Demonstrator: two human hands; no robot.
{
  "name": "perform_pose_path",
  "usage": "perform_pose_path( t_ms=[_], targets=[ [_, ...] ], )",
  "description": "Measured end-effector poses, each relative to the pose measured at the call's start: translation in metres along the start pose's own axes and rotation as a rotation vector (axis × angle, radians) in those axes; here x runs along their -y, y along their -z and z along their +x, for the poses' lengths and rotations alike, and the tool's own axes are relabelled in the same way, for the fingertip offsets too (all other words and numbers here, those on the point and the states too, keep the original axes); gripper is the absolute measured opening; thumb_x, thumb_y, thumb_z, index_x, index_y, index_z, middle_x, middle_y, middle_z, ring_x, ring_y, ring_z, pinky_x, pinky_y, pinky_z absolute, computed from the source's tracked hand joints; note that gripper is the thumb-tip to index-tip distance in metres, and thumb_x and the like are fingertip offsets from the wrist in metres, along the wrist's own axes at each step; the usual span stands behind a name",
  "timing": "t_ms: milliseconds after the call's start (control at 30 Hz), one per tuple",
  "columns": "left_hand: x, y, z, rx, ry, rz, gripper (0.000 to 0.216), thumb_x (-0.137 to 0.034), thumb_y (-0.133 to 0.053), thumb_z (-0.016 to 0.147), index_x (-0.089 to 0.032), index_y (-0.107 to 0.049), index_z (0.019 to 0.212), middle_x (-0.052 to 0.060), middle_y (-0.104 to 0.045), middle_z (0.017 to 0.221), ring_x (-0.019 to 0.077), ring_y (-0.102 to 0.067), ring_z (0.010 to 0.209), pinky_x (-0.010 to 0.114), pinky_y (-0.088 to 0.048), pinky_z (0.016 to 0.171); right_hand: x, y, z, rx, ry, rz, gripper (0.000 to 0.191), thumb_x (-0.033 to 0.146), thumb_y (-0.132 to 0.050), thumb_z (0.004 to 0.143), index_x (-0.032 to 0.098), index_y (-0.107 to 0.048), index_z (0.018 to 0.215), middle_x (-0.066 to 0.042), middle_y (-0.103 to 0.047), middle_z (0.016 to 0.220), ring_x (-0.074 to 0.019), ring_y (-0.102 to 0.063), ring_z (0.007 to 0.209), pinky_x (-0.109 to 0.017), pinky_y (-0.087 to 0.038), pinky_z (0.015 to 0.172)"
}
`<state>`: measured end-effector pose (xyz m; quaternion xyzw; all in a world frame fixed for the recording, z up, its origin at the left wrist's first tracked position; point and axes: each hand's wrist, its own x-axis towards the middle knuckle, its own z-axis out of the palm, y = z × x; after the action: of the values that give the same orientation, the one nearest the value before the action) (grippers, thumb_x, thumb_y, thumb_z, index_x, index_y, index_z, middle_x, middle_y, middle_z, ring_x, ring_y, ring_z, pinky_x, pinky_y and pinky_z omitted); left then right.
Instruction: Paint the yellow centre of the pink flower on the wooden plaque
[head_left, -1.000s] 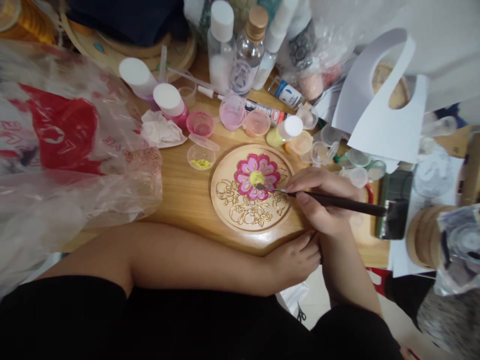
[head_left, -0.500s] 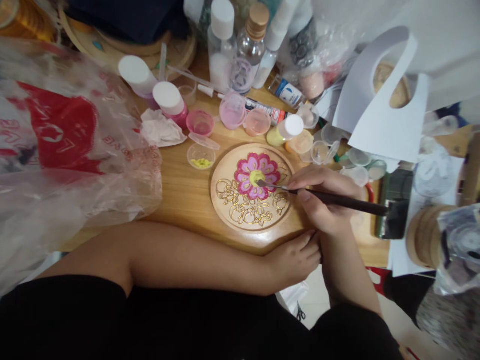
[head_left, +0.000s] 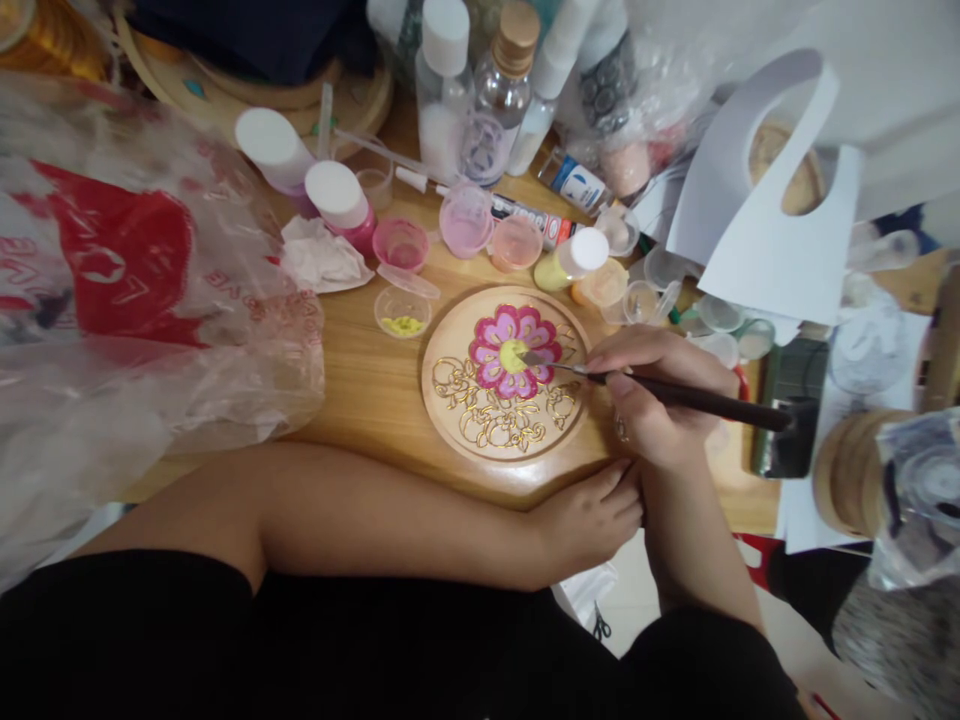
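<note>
My right hand (head_left: 664, 395) is closed around the dark handle of a small palette knife (head_left: 694, 400). The metal tip lies at the right side of the yellow centre of a pink flower (head_left: 517, 352), which has a dark pink border. This flower is on a round wooden plaque (head_left: 450, 435) with raised gold outlines of smaller flowers and leaves below it. Resting at the table edge, my left hand (head_left: 589, 522) lies against my right wrist with loosely bent fingers and no visible object. Its fingertips are partly hidden.
Left of the plaque stands a small cup (head_left: 403, 312) holding yellow paste. Behind it are several paint cups (head_left: 465, 220), capped bottles (head_left: 341, 200) and a crumpled tissue (head_left: 324, 255). A plastic bag (head_left: 150, 280) covers the left side; folded white paper (head_left: 787, 230) stands right.
My right hand has shifted slightly right with the palette knife. The tip has moved from the middle of the yellow centre to its right side. My left hand stays still.
</note>
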<state>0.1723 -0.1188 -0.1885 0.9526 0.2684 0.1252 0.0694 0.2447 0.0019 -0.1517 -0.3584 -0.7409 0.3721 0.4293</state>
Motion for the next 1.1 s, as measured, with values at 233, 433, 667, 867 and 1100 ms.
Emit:
perform_pose_path(
  t_ms=[233, 433, 667, 867, 1100],
  targets=[
    [0.0013, 0.0003, 0.0001, -0.014, 0.008, -0.005, 0.040, -0.018, -0.034, 0.100, -0.016, -0.063, 0.128, 0.006, -0.063, 0.131, 0.0215, -0.053, 0.130, 0.038, -0.037, 0.114, 0.0002, 0.0003, 0.0008, 0.016, 0.018, -0.001, 0.020, 0.013, -0.057, 0.080, 0.026, -0.072, 0.084, 0.000, -0.070, 0.073, -0.0164, -0.064, 0.065, -0.032, -0.054, 0.060],
    [0.0007, 0.0000, 0.0006, 0.009, -0.006, -0.015, 0.040, -0.019, -0.035, 0.100, -0.015, -0.061, 0.129, 0.007, -0.062, 0.132, 0.0205, -0.053, 0.129, 0.038, -0.036, 0.115, 0.0035, 0.0016, 0.0029, 0.095, -0.001, -0.026, 0.020, 0.010, -0.058, 0.078, 0.024, -0.071, 0.083, -0.001, -0.071, 0.075, -0.0170, -0.066, 0.067, -0.032, -0.055, 0.061],
    [0.0010, -0.0004, 0.0007, 0.022, -0.020, -0.002, 0.041, -0.020, -0.033, 0.100, -0.014, -0.059, 0.132, 0.009, -0.060, 0.135, 0.0211, -0.052, 0.130, 0.039, -0.035, 0.115, 0.0015, 0.0019, 0.0004, 0.034, -0.036, -0.050, 0.016, 0.014, -0.059, 0.081, 0.024, -0.071, 0.083, 0.000, -0.071, 0.075, -0.0164, -0.064, 0.067, -0.033, -0.054, 0.062],
    [0.0000, -0.0016, 0.0006, -0.005, 0.001, 0.003, 0.041, -0.019, -0.033, 0.100, -0.015, -0.060, 0.131, 0.008, -0.061, 0.134, 0.0213, -0.052, 0.131, 0.039, -0.035, 0.115, 0.0021, 0.0014, 0.0008, 0.039, -0.016, -0.033, 0.017, 0.011, -0.059, 0.080, 0.023, -0.071, 0.084, 0.000, -0.070, 0.076, -0.0151, -0.064, 0.068, -0.031, -0.053, 0.063],
    [0.0015, 0.0008, 0.0006, 0.040, -0.023, -0.009, 0.041, -0.020, -0.034, 0.100, -0.014, -0.059, 0.132, 0.009, -0.060, 0.136, 0.0212, -0.052, 0.130, 0.038, -0.036, 0.114, 0.0028, 0.0010, 0.0011, 0.034, -0.042, -0.020, 0.020, 0.010, -0.058, 0.080, 0.024, -0.072, 0.084, 0.000, -0.070, 0.077, -0.0163, -0.064, 0.068, -0.033, -0.053, 0.063]
  ],
)
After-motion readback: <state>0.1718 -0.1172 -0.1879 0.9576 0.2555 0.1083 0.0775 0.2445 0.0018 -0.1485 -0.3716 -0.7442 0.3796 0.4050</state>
